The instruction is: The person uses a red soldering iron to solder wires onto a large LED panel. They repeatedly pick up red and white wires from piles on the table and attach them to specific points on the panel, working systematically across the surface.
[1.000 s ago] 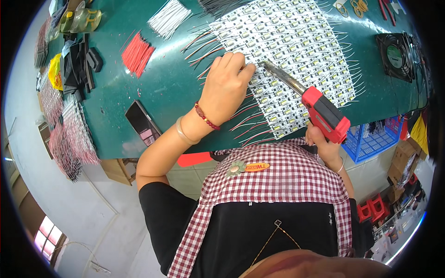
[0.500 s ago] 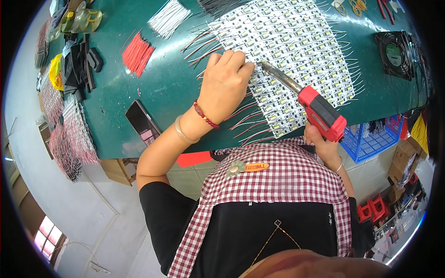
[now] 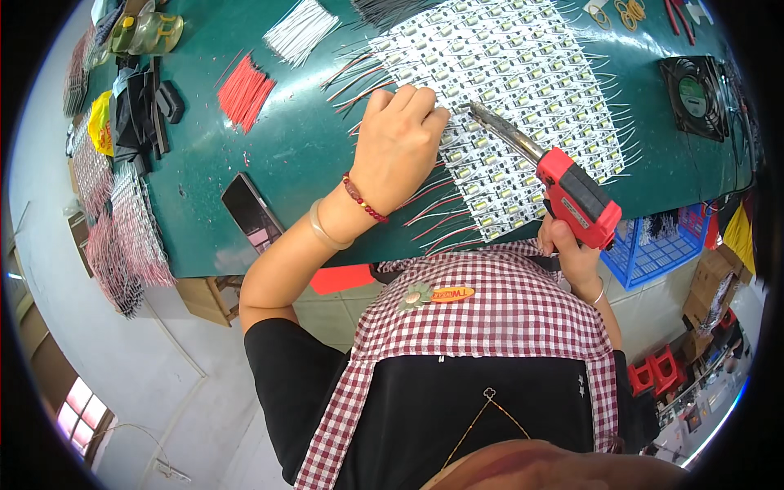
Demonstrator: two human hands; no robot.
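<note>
On the green table lies a large panel of small white LED circuit boards [image 3: 523, 82], with red, white and black wires sticking out along its sides. My left hand [image 3: 400, 143] is closed in a pinch over the panel's left part; its fingertips are turned away, so what they grip is hidden. My right hand [image 3: 572, 249], low at the panel's near right, wraps round the grip of a red and black soldering gun [image 3: 580, 196]. The gun's metal tip points up and left over the boards, a short way right of my left fingers.
A bundle of red wires [image 3: 246, 94], a bundle of white wires [image 3: 300, 31] and a phone [image 3: 249, 211] lie left of the panel. At the right stands a black fan [image 3: 694, 98]. Below the table's right edge is a blue crate [image 3: 657, 249].
The soldering gun has shifted a little to the right, so its tip is farther from my left fingers. My left hand has stayed nearly in place.
</note>
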